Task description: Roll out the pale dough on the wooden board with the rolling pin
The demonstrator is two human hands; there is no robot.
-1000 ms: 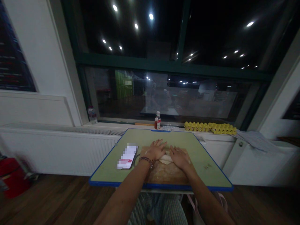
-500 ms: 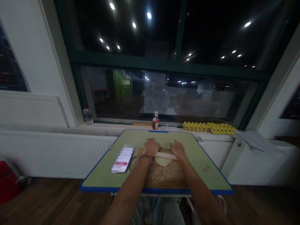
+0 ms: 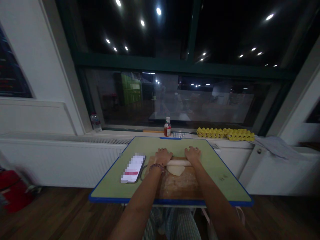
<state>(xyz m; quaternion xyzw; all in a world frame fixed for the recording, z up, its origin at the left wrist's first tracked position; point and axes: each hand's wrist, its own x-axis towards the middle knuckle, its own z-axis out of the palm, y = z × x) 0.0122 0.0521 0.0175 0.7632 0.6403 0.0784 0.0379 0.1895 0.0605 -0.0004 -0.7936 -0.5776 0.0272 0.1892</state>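
- I find the thin, pale, rounded sheet of dough [image 3: 176,170] between and just nearer than the hands, its far edge meeting the pin, probably so pressure falls there.
- The pale, smooth, cylindrical rolling pin [image 3: 178,163] runs crosswise between the left hand [image 3: 163,156] and the right hand [image 3: 193,154]; one over each end likely keeps pressure even.
- The hands are apart, fingers reaching forward; I cannot tell whether they wrap the pin.
- Beneath them I see the brown, flour-dusted wooden board [image 3: 178,190], presumably shielding the pale-green, blue-edged table [image 3: 227,188].
- Left of the left hand lies a dark-edged, bright-screened phone [image 3: 134,168], perhaps placed there for easy viewing.
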